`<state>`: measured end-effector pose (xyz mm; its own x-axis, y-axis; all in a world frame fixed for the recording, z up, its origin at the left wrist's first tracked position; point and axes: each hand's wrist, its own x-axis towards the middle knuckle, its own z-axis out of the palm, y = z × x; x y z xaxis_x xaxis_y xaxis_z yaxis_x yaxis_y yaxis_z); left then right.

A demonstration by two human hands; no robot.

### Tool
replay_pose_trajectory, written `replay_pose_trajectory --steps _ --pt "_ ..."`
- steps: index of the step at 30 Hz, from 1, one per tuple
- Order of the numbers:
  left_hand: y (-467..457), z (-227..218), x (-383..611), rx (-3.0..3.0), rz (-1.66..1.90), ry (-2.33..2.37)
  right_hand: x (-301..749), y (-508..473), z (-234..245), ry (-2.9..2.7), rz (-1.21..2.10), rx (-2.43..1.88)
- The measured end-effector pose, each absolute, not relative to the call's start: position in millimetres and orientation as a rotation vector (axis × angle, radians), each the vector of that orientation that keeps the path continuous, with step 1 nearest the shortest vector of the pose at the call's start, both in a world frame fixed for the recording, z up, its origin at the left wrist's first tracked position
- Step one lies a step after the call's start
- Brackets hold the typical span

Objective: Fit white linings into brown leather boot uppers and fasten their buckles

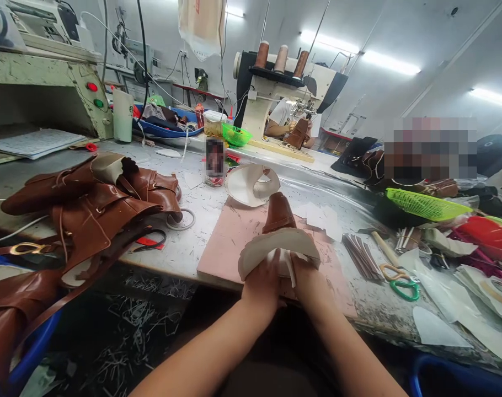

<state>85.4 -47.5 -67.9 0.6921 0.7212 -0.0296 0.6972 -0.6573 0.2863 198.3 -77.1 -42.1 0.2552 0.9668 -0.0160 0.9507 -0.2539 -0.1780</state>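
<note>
A brown leather boot upper [279, 214] with cream lining lies over the front part of a pink mat [222, 248], its brown end pointing away from me. My left hand [262, 282] grips the lining at the near opening, fingers reaching in under the curved edge. Close beside it, my right hand [308, 275] holds the opening's right side, its fingertips partly hidden by the lining. A narrow pale edge stands up between the hands. Just beyond lies another cream-lined piece [245, 187] with a cut-out in it.
Brown boot uppers [97, 204] are heaped at left. Leather strips [361, 256], green-and-orange-handled scissors [404, 284] and a green basket [427, 205] lie at right. A can [215, 162] stands behind the mat. Across the bench, a person works behind a sewing machine [255, 105].
</note>
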Motion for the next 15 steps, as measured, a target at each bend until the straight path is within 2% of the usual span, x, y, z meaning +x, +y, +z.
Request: replay_pose_trajectory --steps 6,15 --pt "-40.4 -69.8 87.6 2.765 0.177 0.667 195.1 -72.6 -24.1 -1.862 0.293 -2.347" --pt "-34.1 -79.3 98.8 2.758 0.261 0.678 207.0 -43.1 -21.7 -1.641 0.346 -2.220"
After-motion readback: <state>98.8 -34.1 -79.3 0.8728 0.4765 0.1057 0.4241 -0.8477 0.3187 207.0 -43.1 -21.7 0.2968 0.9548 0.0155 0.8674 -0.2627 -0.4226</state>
